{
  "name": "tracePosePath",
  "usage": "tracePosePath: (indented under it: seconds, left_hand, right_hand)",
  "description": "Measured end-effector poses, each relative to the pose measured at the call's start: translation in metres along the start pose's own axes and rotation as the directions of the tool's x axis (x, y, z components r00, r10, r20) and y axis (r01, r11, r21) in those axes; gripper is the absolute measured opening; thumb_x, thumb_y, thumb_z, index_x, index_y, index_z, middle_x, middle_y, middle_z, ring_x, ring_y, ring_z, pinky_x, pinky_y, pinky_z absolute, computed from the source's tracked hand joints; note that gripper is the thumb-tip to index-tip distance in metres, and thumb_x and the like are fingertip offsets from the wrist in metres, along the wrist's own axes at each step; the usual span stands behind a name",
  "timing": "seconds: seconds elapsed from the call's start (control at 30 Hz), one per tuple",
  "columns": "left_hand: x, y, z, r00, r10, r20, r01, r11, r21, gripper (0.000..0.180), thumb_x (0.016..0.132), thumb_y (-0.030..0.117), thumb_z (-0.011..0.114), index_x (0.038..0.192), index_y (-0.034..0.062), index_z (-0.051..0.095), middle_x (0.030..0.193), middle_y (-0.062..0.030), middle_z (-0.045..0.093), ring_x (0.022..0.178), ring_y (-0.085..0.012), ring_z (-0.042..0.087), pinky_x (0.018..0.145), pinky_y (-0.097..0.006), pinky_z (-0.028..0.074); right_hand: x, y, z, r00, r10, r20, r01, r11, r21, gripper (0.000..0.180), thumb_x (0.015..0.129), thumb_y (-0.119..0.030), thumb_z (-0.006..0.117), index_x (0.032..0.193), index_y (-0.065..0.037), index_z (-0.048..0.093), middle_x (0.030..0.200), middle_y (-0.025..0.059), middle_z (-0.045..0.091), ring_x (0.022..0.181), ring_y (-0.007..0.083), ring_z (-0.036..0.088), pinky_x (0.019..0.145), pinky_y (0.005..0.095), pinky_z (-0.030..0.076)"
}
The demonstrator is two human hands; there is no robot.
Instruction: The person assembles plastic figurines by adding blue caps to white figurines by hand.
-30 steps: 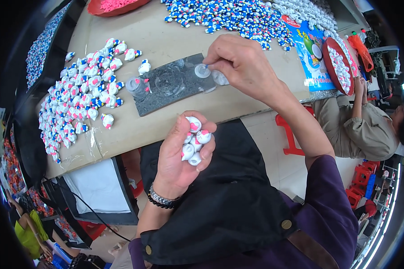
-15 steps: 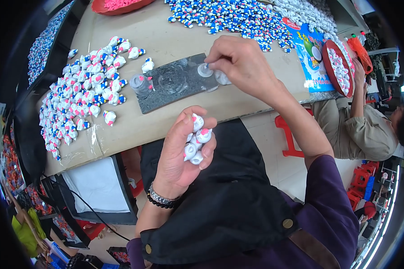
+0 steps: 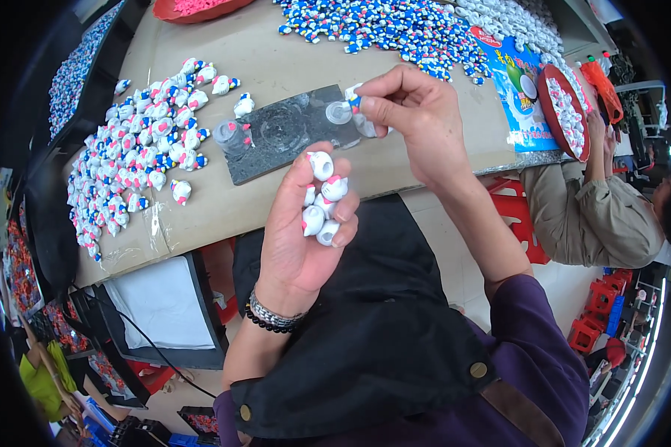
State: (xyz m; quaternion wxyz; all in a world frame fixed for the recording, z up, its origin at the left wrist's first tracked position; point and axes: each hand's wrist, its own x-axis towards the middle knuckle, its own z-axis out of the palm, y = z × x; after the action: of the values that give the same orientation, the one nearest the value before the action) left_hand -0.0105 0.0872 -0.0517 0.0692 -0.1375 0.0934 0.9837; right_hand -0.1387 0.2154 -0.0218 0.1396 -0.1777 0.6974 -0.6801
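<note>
My left hand (image 3: pixel 287 242) is turned palm up, fingers curled round several small white cat heads (image 3: pixel 328 207) with pink bows. The topmost head shows a round hollow. Between thumb and forefinger, my right hand (image 3: pixel 425 123) pinches a small blue figure body (image 3: pixel 354 103) with yellow and white parts. It is held just beside a small clear round cup (image 3: pixel 338 112) at the right end of a dark slab (image 3: pixel 294 141). A second clear cup (image 3: pixel 230 135), with pink bits by it, stands on the slab's left end. A white figure (image 3: pixel 244 105) lies behind the slab.
Joined white and blue figures (image 3: pixel 138 141) are heaped on the table's left. Loose blue bodies (image 3: pixel 395 33) are spread at the back. A red dish (image 3: pixel 550 112) of white pieces stands at right, near another person's hands (image 3: pixel 600 134). A red bowl (image 3: pixel 201 13) holds pink pieces.
My right hand has shifted slightly right and turned, bringing the blue body into sight beside the cup. My left hand has moved up to the slab's front edge, and the heads have shifted in it.
</note>
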Motion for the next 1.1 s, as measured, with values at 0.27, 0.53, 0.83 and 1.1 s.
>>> tracePosePath:
  seconds: [0.27,0.53,0.83,1.1]
  left_hand:
    - [0.004,-0.007,0.0,0.997,0.068,-0.031,-0.069,0.998,-0.004,0.033,0.099,0.035,0.049,0.123,0.0127,0.049,0.101,-0.0014,0.057,0.069,-0.0126,0.052,0.048,-0.025,0.042]
    - [0.007,-0.016,0.004,0.984,0.17,-0.048,-0.162,0.978,0.13,0.033,0.099,0.031,0.051,0.126,0.0136,0.045,0.1,-0.0003,0.054,0.069,-0.0102,0.05,0.049,-0.024,0.043]
    - [0.007,-0.02,0.001,0.96,0.279,-0.024,-0.264,0.93,0.257,0.031,0.097,0.027,0.056,0.123,0.0113,0.049,0.101,-0.0002,0.056,0.068,-0.0099,0.051,0.047,-0.024,0.043]
    - [0.004,-0.019,-0.001,0.873,0.482,0.074,-0.457,0.754,0.472,0.032,0.095,0.025,0.059,0.12,0.0071,0.05,0.103,-0.0051,0.059,0.063,-0.0098,0.052,0.045,-0.023,0.043]
  right_hand:
    - [-0.033,-0.002,0.018,0.994,-0.107,-0.03,0.11,0.986,0.124,0.009,0.082,0.006,0.066,0.09,0.004,0.064,0.094,0.0102,0.064,0.074,0.0107,0.059,0.061,0.0219,0.047]
    - [-0.043,0.002,0.028,0.985,-0.149,-0.087,0.16,0.978,0.136,0.005,0.081,0.01,0.063,0.086,0.008,0.061,0.092,0.0135,0.062,0.065,0.0128,0.065,0.052,0.0215,0.053]
    - [-0.045,0.004,0.03,0.956,-0.29,-0.048,0.289,0.957,-0.033,0.006,0.08,0.011,0.064,0.078,0.007,0.06,0.08,0.01,0.059,0.054,0.0118,0.063,0.046,0.022,0.049]
    - [-0.04,-0.007,0.031,0.926,-0.376,0.033,0.378,0.918,-0.12,0.011,0.079,0.01,0.064,0.074,0.005,0.057,0.075,0.0075,0.053,0.052,0.0121,0.06,0.042,0.0238,0.045]
